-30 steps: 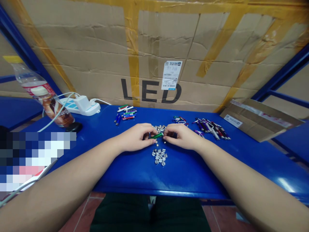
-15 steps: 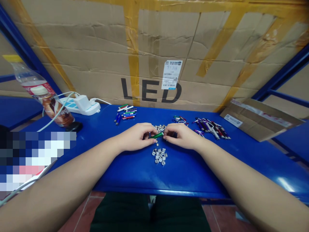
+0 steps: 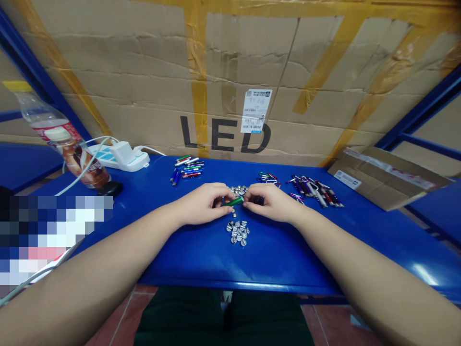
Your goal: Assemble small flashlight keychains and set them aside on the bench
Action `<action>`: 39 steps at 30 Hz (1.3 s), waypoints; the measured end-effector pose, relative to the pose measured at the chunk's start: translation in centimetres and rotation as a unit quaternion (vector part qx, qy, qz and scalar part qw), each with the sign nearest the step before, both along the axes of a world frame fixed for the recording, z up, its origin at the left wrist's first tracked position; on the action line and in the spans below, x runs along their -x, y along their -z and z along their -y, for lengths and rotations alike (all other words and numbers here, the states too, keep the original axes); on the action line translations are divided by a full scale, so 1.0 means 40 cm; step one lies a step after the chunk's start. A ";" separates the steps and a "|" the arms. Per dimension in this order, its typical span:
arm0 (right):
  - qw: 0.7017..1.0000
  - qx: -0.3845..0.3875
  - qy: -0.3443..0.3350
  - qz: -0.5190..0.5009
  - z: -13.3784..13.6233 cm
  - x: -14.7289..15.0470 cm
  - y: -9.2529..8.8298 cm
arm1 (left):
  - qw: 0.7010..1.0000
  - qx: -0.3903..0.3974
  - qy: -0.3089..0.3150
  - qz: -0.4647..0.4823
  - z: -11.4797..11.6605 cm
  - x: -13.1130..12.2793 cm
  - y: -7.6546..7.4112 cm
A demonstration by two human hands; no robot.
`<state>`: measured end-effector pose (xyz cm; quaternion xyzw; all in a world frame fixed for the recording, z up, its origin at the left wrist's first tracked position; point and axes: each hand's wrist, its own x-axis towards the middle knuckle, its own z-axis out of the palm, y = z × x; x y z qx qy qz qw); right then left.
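Note:
Between my two hands lies a small green metal tube (image 3: 236,201), tilted slightly up to the right. My left hand (image 3: 212,203) pinches its left end between thumb and fingers. My right hand (image 3: 264,199) is closed at the tube's right end, its fingertips pressed together; whatever small piece they pinch is hidden. Just behind the tube is a heap of small silver button cells (image 3: 238,191), partly covered by my hands. Nearer to me, a loose group of silver slotted caps (image 3: 237,232) rests on the blue table (image 3: 201,264).
Coloured tubes (image 3: 189,168) lie at back left. Carabiner clips (image 3: 268,179) and clipped, pen-like tubes (image 3: 317,190) lie on the right. A power strip (image 3: 129,161) and bottles (image 3: 84,161) stand left. A large carton (image 3: 154,86) walls the back; a flattened box (image 3: 385,178) leans right.

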<state>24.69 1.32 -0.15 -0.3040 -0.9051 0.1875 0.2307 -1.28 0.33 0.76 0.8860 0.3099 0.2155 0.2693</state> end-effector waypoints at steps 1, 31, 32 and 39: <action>1.000 0.001 0.000 0.000 0.001 0.000 0.000 | 1.000 -0.001 0.000 -0.001 0.000 0.000 0.000; 0.992 0.011 0.010 0.127 0.016 0.007 -0.025 | 1.000 0.009 -0.027 -0.009 -0.006 0.002 0.002; 0.991 0.016 0.017 0.135 0.019 0.008 -0.028 | 1.000 0.008 -0.026 -0.010 -0.006 0.002 0.002; 0.987 0.037 0.029 0.156 0.029 0.006 -0.036 | 1.000 0.007 -0.023 -0.007 -0.009 0.003 0.006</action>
